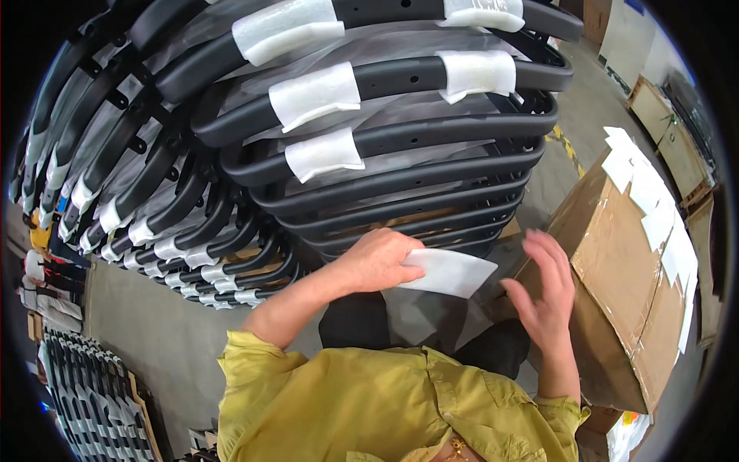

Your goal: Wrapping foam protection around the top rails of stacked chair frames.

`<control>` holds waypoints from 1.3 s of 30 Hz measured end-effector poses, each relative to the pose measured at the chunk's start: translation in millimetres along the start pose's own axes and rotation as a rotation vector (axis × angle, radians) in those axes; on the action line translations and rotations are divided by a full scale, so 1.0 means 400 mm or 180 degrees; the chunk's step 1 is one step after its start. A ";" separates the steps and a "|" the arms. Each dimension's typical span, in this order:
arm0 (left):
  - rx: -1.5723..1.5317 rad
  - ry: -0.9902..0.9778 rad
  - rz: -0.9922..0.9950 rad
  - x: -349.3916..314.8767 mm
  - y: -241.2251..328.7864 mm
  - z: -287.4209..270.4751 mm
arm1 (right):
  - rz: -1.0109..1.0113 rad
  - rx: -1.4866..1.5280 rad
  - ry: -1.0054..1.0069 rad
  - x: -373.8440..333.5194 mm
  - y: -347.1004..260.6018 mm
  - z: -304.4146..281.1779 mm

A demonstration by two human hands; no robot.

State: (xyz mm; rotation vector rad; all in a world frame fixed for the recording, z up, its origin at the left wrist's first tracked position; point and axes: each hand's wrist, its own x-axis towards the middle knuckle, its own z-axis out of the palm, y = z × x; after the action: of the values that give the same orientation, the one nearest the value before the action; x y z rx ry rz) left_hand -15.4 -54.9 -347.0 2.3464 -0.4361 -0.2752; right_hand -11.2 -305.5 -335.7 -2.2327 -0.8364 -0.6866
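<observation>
Grey floor (181,350) part-hidden by blk frames (462,128) — L hand (377,260) w/ grip pinched on white sheet (456,272); R hand (551,292) spread, empty

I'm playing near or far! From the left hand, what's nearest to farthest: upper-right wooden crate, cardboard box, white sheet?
1. White sheet: held in the left hand.
2. Cardboard box: right side.
3. Wooden crate: upper right, beyond the box.

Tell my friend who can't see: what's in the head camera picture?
The left hand holds a white foam sheet; the open right hand is near a cardboard box topped with white sheets. Ahead are stacked black curved frames, some with white foam wraps.
</observation>
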 end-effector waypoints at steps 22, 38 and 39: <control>0.1269 0.1699 -0.0493 0.308 0.090 -0.186 | 0.2507 0.4394 -0.0298 0.199 0.191 0.247; 0.2412 0.2720 0.2802 0.238 0.046 -0.147 | 0.2224 0.3351 -0.0615 0.244 0.142 0.179; 0.2831 0.2391 0.3108 0.235 0.040 -0.146 | 0.2255 0.3344 -0.0599 0.235 0.152 0.185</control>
State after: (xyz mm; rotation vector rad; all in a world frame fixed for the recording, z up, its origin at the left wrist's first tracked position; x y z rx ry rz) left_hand 85.9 -65.8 -300.8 2.4114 -1.4009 1.4480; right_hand 111.9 -252.8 -346.0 -1.4326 -0.2883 0.2819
